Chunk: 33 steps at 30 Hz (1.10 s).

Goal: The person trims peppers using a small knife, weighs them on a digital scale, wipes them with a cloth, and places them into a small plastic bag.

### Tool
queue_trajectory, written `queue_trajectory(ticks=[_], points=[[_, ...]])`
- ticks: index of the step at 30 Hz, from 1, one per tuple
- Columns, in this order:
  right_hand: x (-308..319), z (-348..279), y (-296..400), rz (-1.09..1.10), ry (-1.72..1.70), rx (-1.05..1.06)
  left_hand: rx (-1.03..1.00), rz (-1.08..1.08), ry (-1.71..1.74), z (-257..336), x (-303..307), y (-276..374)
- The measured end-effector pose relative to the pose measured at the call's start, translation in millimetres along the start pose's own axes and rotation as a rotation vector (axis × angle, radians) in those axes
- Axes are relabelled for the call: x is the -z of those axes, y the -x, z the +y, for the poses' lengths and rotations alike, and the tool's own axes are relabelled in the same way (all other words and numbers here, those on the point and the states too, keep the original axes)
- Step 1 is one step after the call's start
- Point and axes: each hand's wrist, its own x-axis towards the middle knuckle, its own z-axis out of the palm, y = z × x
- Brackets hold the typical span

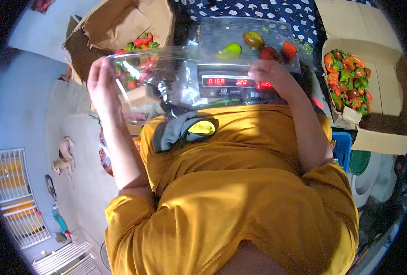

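A clear plastic bag is stretched between my two hands, above my lap. My left hand pinches its upper left edge, and my right hand appears to grip its right end. Behind the bag stands a digital scale with a lit red display, partly covered by my right hand. Several bell peppers rest on its metal pan: a green pepper, a mottled brown-green pepper, a red pepper and a dark red one.
Peppers fill part of an open cardboard box at right; another box with peppers stands at left. A grey cloth item with yellow lining lies on my lap. A blue plastic basket is at right. A dog lies on the floor.
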Motion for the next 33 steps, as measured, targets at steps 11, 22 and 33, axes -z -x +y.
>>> queue_trajectory(ticks=[11,22,33], points=[[3.8,-20.8,0.3,0.418,-0.035,0.173,-0.533,-0.151,-1.113,-27.0,-23.6,16.8],[-17.2,-17.8,9.4,0.035,0.034,0.549,-0.563,-1.160,-0.940,30.0,-173.4,32.3],[-24.2,-2.1,2.2,-0.185,-0.536,0.272,-0.411,-1.103,-0.793,32.9,-172.1,44.9]])
